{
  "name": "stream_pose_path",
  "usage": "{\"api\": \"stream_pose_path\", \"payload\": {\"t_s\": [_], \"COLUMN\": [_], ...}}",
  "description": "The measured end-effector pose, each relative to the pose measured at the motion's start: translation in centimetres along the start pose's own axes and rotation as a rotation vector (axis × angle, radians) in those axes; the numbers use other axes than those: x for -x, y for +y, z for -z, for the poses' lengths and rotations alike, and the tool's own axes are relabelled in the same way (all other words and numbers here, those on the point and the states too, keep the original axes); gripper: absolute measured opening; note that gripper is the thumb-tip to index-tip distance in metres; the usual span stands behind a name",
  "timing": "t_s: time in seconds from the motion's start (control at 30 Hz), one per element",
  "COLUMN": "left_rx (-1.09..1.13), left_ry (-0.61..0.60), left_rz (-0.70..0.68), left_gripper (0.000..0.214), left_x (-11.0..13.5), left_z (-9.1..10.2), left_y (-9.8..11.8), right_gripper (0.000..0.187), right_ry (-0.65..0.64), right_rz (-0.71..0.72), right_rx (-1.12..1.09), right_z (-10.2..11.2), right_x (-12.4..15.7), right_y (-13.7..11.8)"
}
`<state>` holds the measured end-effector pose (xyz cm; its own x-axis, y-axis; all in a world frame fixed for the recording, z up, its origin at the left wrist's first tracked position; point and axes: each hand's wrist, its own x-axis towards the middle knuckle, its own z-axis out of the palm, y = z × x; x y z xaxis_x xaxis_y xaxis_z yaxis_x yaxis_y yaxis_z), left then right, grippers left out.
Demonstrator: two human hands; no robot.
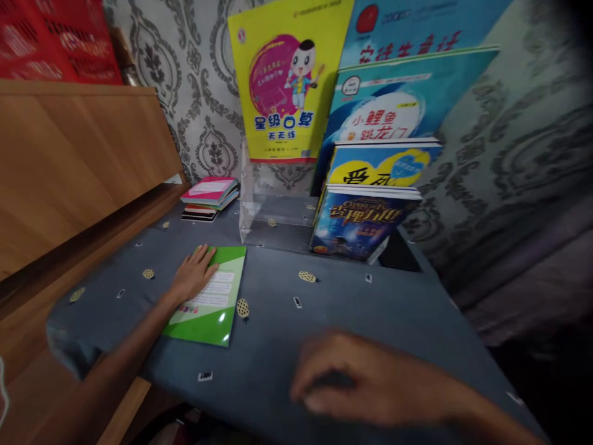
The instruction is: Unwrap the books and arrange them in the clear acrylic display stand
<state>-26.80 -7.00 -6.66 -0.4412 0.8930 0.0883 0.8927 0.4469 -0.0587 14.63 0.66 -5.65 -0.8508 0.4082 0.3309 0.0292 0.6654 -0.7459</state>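
My left hand (195, 274) lies flat on a green and white book (204, 330), its fingers stretched over the upper left part of the cover. The book rests on the table with small print and colored marks showing. Toward the front right, my right hand (352, 377) is blurred above the tablecloth. Its fingers curl round toward the thumb in a loop, and I see nothing held in them. Behind both hands, a clear book rack (247, 210) holds a yellow workbook (278, 80) on the left and several books on the right, with a dark blue book (359, 222) in front.
A small stack of books (210, 191) lies at the back left. The grey-blue tablecloth (273, 346) has pineapple prints. A wooden panel (78, 142) bounds the left side, with a red basket (55, 43) on top. Patterned wallpaper (213, 142) covers the wall behind.
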Motion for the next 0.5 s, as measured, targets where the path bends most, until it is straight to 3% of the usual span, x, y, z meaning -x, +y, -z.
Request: {"api": "stream_pose_path", "payload": {"t_s": [0.2, 0.37, 0.5], "left_rx": [0.009, 0.057, 0.132], "left_ry": [0.037, 0.052, -0.004], "left_rz": [-0.133, -0.345, -0.713], "left_gripper": [0.059, 0.058, 0.054], "left_x": [1.9, 1.7, -0.2], "left_z": [-0.3, -0.6, 0.8], "left_y": [2.0, 4.9, 9.8], "right_gripper": [0.026, 0.024, 0.020], "right_ry": [0.045, 0.151, 0.235], "right_rz": [-0.045, 0.057, 0.256], "right_rx": [0.041, 0.093, 0.225], "right_z": [0.3, 0.0, 0.1], "right_x": [-8.3, -9.0, -8.5], "right_y": [1.6, 2.9, 2.9]}}
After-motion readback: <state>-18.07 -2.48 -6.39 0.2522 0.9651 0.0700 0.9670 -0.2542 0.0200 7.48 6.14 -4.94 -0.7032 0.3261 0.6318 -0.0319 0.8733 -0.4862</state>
